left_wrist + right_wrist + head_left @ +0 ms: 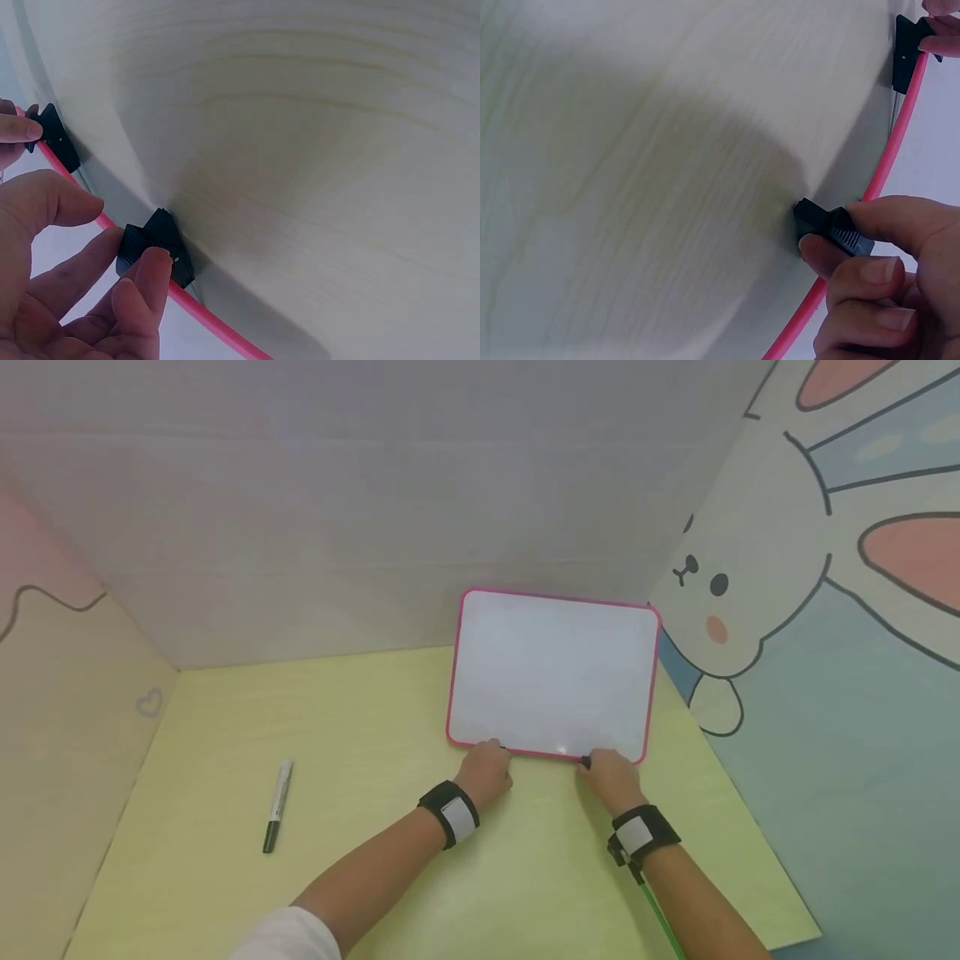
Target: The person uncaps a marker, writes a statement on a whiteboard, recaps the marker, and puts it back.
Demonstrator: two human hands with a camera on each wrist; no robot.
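A small whiteboard (pixel 553 677) with a pink frame leans on the back wall, its lower edge toward me. Two black clips sit on that lower edge. My left hand (pixel 483 772) is at the left black clip (pixel 161 244); in the left wrist view its fingers curl against the clip while the thumb (pixel 75 199) stands apart. At the right black clip (pixel 832 226), my right hand (pixel 613 779) pinches the ridged part between thumb and forefinger. The board's underside is mostly hidden in the head view.
A marker (pixel 277 806) with a dark cap lies on the pale yellow table (pixel 360 710), left of my arms. A grey-white wall (pixel 337 527) stands behind, and a wall with a painted rabbit (pixel 750 593) is on the right. A green cord (pixel 660 914) runs along my right forearm.
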